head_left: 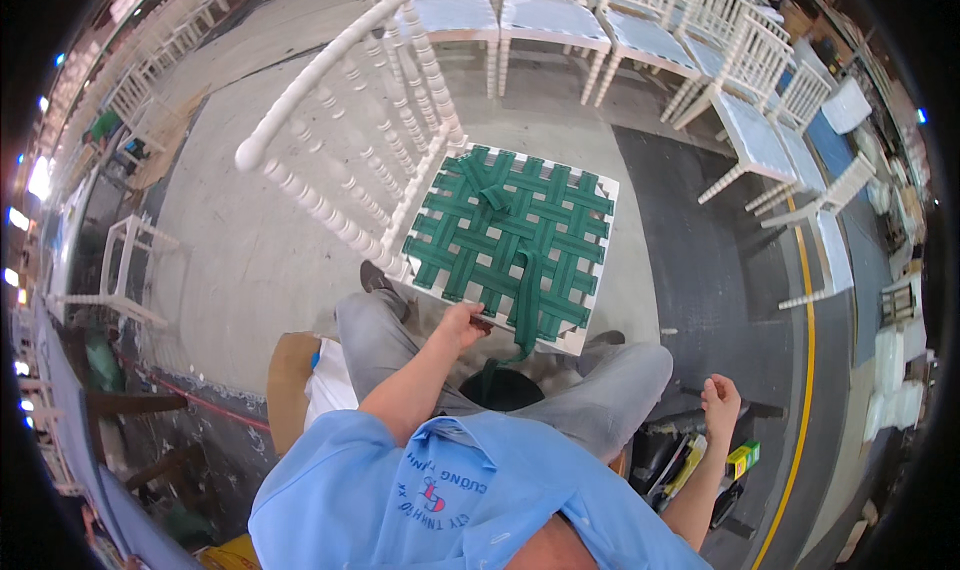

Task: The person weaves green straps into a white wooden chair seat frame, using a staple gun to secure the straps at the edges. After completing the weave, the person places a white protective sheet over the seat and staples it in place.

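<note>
A white chair with a turned-spindle back stands in front of me, its backrest toward the left. Green webbing straps are woven across its seat, with gaps between them. One loose strap end hangs over the near edge, and a short piece lies on the weave. My left hand grips the near edge of the seat frame, its fingers partly under it. Off to the right, away from the chair, my right hand is raised with curled fingers; what they hold, if anything, is hidden.
White chairs with pale seats line the far side and curve round to the right. A small white frame stands at the left. Beside my right forearm lie a yellow-green box and dark tools. A yellow line runs along the floor.
</note>
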The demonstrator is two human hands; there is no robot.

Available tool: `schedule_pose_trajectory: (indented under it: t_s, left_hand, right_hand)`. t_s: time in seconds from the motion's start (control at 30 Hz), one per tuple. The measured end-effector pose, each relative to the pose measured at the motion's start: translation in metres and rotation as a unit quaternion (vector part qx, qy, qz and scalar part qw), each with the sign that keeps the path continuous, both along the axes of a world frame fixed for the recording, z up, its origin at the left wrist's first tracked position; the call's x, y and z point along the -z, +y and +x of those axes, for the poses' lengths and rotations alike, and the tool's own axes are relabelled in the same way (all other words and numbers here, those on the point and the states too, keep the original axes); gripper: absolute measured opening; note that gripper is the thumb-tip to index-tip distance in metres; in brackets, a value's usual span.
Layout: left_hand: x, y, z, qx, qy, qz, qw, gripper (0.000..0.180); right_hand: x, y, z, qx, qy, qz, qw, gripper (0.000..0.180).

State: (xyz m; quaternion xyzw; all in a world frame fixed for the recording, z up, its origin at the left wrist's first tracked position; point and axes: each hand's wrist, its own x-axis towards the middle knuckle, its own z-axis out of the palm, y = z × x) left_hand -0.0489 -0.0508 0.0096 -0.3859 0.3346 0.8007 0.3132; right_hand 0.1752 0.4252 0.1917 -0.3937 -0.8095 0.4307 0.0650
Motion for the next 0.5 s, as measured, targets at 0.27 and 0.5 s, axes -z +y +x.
schedule_pose_trajectory:
  t_s: [0.27, 0.5]
  left_hand:
    - [0.003, -0.014, -0.027, -0.101, 0.17, -0.255, 0.947, 0.036]
    - [-0.024, 0.036, -0.067, 0.103, 0.335, -0.688, 0.636, 0.047]
  right_hand:
    - [0.044, 0.009, 0.023, -0.055, 0.067, -0.082, 0.993, 0.025]
    - [0.077, 0.007, 0.019, 0.0, 0.059, -0.131, 0.99, 0.022]
